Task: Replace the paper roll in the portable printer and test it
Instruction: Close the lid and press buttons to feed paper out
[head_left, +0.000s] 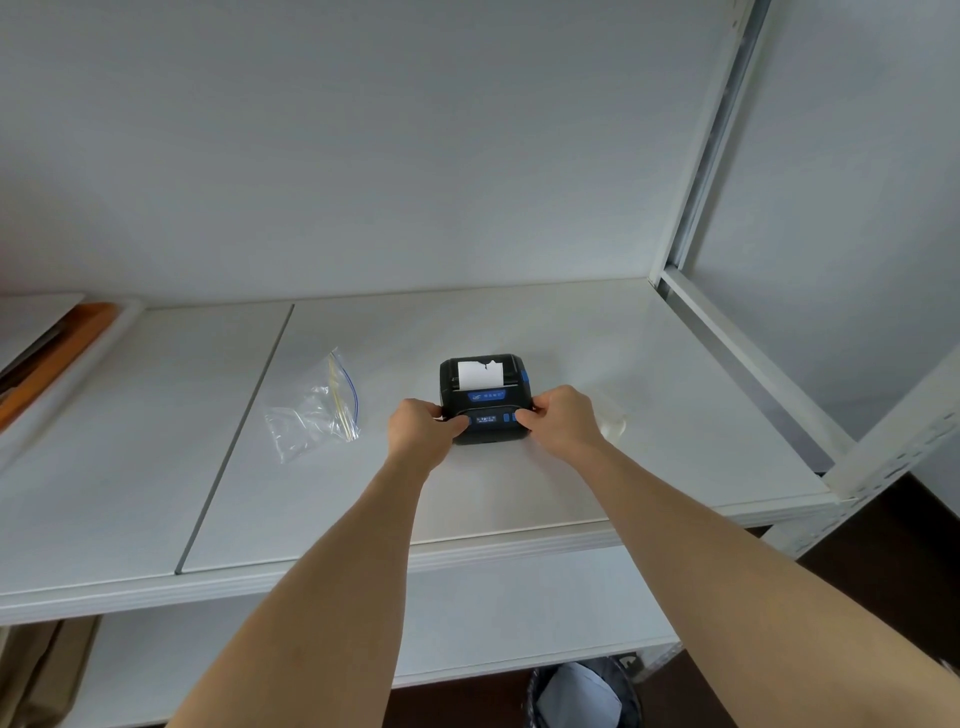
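Just above the centre of the frame, a small black printer (485, 397) with blue buttons sits on a white shelf (519, 493). A strip of white paper (479, 375) with a torn upper edge sticks out of its top. Your left hand (423, 428) grips its left front corner and your right hand (561, 418) its right front corner, thumbs on the front panel. A clear zip bag (314, 413) lies to the left, apart from the printer.
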